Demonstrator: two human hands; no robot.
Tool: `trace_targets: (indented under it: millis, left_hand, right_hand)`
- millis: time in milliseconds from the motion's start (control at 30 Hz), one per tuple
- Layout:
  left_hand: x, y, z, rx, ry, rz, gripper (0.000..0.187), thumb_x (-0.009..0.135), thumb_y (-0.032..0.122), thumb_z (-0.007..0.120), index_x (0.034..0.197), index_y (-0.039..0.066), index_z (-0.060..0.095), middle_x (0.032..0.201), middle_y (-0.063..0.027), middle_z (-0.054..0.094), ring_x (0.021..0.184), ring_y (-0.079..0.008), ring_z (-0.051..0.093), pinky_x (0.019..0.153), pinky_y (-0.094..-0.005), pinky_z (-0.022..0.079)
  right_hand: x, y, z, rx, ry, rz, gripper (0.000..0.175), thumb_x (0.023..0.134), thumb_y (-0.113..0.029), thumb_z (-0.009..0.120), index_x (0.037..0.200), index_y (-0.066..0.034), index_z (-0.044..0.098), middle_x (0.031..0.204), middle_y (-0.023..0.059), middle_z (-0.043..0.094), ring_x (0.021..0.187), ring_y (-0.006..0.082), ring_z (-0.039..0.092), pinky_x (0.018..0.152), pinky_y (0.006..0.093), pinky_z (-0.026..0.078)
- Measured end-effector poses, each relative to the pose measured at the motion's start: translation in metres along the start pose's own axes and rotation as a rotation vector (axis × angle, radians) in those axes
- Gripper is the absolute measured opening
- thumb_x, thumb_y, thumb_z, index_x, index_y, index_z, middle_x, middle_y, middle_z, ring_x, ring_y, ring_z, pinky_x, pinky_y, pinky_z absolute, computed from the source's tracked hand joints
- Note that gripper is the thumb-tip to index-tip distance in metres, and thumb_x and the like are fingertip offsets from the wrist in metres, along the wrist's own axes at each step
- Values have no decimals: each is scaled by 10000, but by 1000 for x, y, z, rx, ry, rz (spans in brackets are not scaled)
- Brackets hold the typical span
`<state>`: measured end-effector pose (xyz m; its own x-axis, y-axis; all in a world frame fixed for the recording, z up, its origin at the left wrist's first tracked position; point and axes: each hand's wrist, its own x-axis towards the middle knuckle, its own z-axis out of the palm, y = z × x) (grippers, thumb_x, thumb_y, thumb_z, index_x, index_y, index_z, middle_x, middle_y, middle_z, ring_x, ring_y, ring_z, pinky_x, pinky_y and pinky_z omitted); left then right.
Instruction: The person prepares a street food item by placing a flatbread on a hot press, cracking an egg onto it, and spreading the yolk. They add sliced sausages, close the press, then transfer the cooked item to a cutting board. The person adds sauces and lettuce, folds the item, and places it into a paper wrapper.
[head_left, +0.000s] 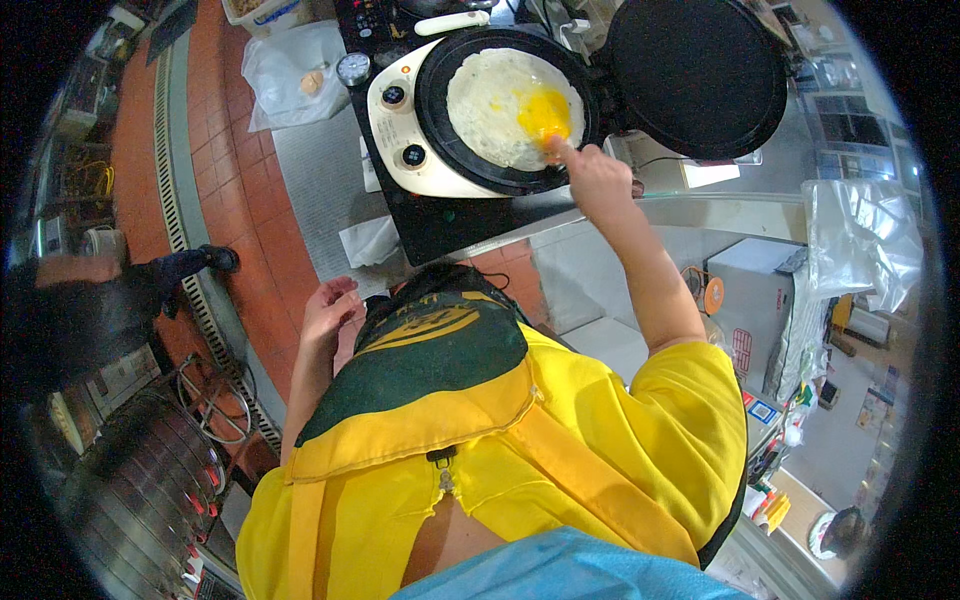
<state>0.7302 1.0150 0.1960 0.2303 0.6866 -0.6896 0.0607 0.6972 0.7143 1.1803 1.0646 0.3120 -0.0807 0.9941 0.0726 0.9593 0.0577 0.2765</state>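
My right hand (596, 176) reaches to the near right edge of a round flatbread (480, 112) on the black plate of an electric griddle (431, 142). Raw egg yolk (544, 111) lies spread over the flatbread's right part, touching my fingertips. Something small and reddish shows at the fingertips; whether it is an implement I cannot tell. My left hand (330, 309) hangs beside my dark green apron (450, 367), fingers loosely curled and apart, holding nothing. The griddle's white base carries two black knobs. Its round black lid (697, 75) stands raised at the right.
At upper left, a plastic bag (289, 79) with an eggshell (311, 82) lies near a round dial gauge (353, 69). Clear plastic bags (862, 240) hang at the counter's right. Another person (90, 315) is on the tiled floor at left, by a floor drain (176, 187).
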Motion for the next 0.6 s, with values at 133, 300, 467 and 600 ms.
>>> trace_targets:
  millis: [133, 300, 467, 600]
  left_hand:
    - [-1, -4, -7, 11, -3, -50, 389, 848, 194, 680, 1166, 14, 548, 1086, -76, 613, 884, -151, 591, 759, -274, 480]
    - [-7, -6, -9, -2, -51, -27, 396, 833, 184, 695, 1157, 4, 556, 1068, -72, 620, 878, -148, 589, 760, -265, 481]
    - [-13, -3, -6, -38, 11, 19, 426, 783, 188, 726, 1140, 28, 558, 952, -51, 608, 816, -147, 597, 713, -263, 481]
    - [-16, -8, -5, -138, 16, -29, 430, 792, 181, 721, 1150, 15, 552, 969, -60, 609, 828, -153, 605, 736, -272, 489]
  right_hand:
    - [8, -5, 0, 40, 74, 30, 466, 835, -85, 500, 1242, -310, 539, 738, 54, 578, 597, 208, 624, 499, 334, 483]
    - [47, 14, 11, 106, -46, 154, 484, 888, -86, 432, 1320, -304, 448, 837, 124, 600, 738, 290, 660, 621, 393, 513]
    - [34, 27, 10, 47, -314, 256, 439, 913, -123, 418, 1312, -301, 461, 939, 139, 624, 849, 265, 653, 749, 384, 509]
    - [27, 22, 3, 78, -276, 407, 401, 919, -134, 417, 1288, -284, 465, 1007, 143, 616, 902, 264, 654, 775, 389, 513]
